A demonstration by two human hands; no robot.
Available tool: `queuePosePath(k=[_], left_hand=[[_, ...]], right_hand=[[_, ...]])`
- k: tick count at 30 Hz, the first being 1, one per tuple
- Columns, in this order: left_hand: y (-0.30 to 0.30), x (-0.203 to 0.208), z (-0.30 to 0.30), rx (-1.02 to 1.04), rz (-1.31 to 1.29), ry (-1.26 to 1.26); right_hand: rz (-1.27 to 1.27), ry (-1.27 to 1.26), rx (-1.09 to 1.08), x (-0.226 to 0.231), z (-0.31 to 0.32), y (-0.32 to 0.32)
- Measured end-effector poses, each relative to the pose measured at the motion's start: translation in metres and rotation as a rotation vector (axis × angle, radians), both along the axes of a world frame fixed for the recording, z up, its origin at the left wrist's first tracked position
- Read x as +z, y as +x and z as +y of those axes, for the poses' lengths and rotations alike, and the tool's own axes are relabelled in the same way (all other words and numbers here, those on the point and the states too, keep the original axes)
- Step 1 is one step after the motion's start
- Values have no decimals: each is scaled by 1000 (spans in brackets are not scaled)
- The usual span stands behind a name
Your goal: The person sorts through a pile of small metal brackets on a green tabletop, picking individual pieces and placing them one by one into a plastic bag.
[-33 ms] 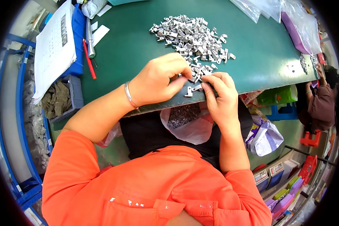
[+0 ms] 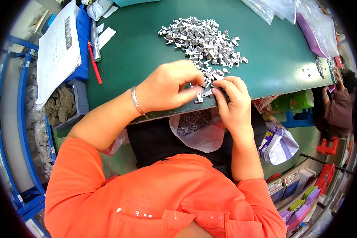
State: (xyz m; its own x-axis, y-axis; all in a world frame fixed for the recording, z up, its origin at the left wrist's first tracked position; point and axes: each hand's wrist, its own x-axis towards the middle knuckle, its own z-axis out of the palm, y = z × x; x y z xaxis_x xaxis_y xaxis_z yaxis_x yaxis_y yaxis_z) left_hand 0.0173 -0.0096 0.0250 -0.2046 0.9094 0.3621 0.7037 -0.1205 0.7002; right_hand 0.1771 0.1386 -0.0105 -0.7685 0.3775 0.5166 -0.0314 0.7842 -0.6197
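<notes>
My left hand point(image 2: 171, 87), wearing a silver bangle on the wrist, reaches in from the left over the table's near edge. Its thumb and forefinger are curled with a gap between their tips, close to small grey metal brackets. Opposite it, my right hand point(image 2: 233, 97) pinches one end of a small metal bracket point(image 2: 206, 94) between thumb and forefinger; its fingertips partly cover that piece. Another bracket point(image 2: 199, 98) sits at the table edge between the hands. Beyond them spreads a large heap of similar brackets point(image 2: 204, 41), with a smaller cluster point(image 2: 214, 74) trailing toward my fingers.
The green table point(image 2: 135, 43) has a red pen point(image 2: 94, 65), a metal-handled tool point(image 2: 95, 43) and a blue bin point(image 2: 82, 43) with papers at left. A plastic bag point(image 2: 196, 137) of small dark pieces rests on my lap. Another person point(image 2: 339, 107) sits at far right.
My left hand has shifted slightly toward the right hand and nearer me, its thumb and forefinger parting a little. My right hand stays nearly still.
</notes>
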Motion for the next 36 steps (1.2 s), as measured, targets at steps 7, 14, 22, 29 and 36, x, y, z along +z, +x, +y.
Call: queuePosePath(k=[7,14,22,29,36], left_hand=[[6,-13,-1,-176,91,-5],[5,-5,-1,-188,-401,-265],[4,-8,-3,-235,38,-14],[-4,-10,-3,134,46,-95],[-7,-11,-3,119,36,-99]], right_hand=[[-49,-785,54,9,4,22],[-151,-353,54,12,3,20],[-290,-217,365,29,18,28],[-60,37,144,10,-3,-13],[42,-195,148,8,2,-3]])
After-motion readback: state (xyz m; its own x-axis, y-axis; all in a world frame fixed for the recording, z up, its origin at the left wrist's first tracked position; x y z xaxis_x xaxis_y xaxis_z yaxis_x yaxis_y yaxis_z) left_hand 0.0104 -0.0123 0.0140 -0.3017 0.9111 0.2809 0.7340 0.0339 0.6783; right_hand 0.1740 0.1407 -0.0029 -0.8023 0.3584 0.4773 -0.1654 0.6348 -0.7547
